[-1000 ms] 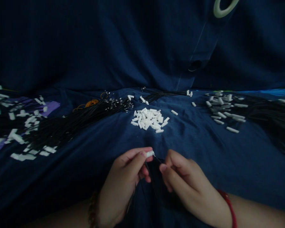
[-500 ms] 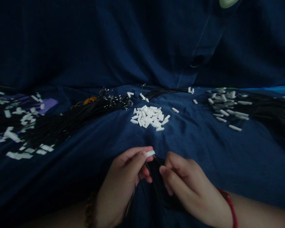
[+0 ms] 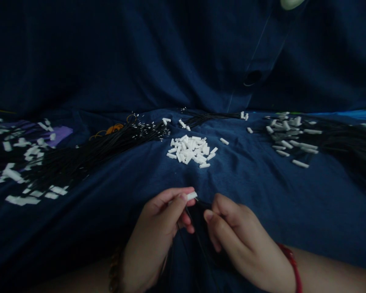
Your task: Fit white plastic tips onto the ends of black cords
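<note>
cords (image 3: 198, 219) obscured (v. dark), ring (image 3: 290, 3) cut off

Both forearms reach in from the bottom of the view, the left forearm (image 3: 79, 276) lying low and in shadow, the right forearm (image 3: 332, 272) stretching out toward the lower right corner. The hands are held up close together at the centre, just apart. The left hand (image 3: 151, 236) is turned on its side, its thumb (image 3: 173, 207) pressed against the tip of the forefinger in a tight pinch, the other fingers curled beneath. The right hand (image 3: 244, 240) faces it with the knuckles raised and the fingers curled inward, its thumb (image 3: 209, 215) pointing toward the left hand. A beaded bracelet (image 3: 114, 270) circles the left wrist, and a red band (image 3: 289, 264) circles the right.
</note>
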`<move>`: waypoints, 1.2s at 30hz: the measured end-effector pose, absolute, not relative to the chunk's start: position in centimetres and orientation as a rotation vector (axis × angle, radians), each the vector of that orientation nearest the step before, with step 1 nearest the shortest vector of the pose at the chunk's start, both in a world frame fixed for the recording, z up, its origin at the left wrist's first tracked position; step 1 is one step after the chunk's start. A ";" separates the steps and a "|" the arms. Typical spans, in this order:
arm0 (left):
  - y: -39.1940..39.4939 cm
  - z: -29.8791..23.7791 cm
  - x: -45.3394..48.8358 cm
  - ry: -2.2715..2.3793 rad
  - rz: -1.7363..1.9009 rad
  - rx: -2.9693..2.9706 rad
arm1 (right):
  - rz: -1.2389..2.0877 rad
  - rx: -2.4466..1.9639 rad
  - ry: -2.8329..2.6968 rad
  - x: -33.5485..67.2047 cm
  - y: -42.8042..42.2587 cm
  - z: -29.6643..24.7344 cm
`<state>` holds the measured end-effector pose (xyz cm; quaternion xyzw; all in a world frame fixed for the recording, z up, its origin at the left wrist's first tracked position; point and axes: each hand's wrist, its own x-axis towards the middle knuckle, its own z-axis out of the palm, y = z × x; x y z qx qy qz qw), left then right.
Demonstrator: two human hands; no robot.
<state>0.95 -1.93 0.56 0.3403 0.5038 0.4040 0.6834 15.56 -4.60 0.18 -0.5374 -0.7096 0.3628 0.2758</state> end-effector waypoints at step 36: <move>-1.7 0.5 1.1 1.129 0.903 0.776 | 0.897 -1.454 -1.920 15.2 -4.7 -0.1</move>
